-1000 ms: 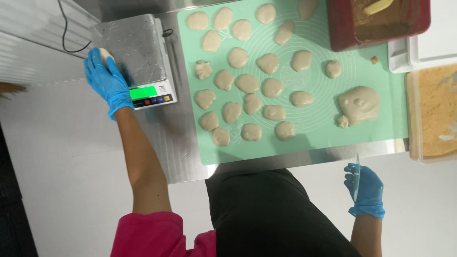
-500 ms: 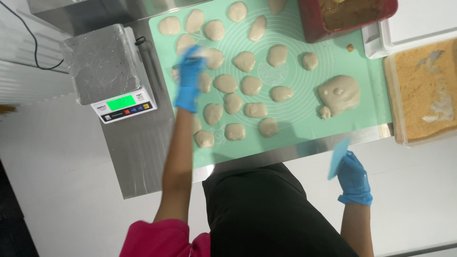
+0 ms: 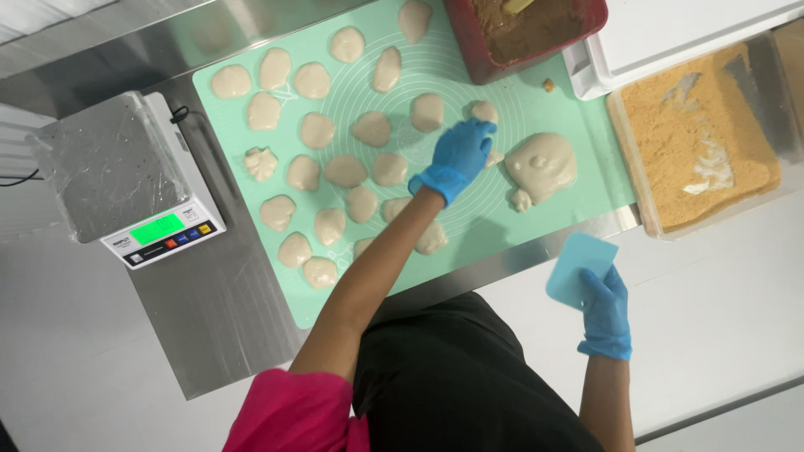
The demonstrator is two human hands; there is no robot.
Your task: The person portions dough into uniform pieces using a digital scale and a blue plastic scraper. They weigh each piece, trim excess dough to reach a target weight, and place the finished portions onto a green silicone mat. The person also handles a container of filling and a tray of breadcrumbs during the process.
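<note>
My left hand [image 3: 456, 155], in a blue glove, reaches over the green silicone mat [image 3: 469, 238] and presses palm-down on a small dough piece [image 3: 495, 157] that peeks out beside its fingers. Just to its right lies a large lump of pale dough [image 3: 543, 167]. Several portioned dough pieces [image 3: 345, 171] lie in rows across the mat. My right hand [image 3: 605, 314], also gloved, hangs off the table's front edge and grips a light blue plastic scraper [image 3: 578, 266].
A digital scale [image 3: 126, 180] with a lit green display stands on the steel table left of the mat. A red tub of brown filling [image 3: 528, 29] sits at the back. A tray of orange crumbs [image 3: 695, 142] and a white tray [image 3: 670, 33] lie to the right.
My left hand has left the scale and crossed the mat to the right, next to the big dough lump. My right hand has raised the scraper slightly.
</note>
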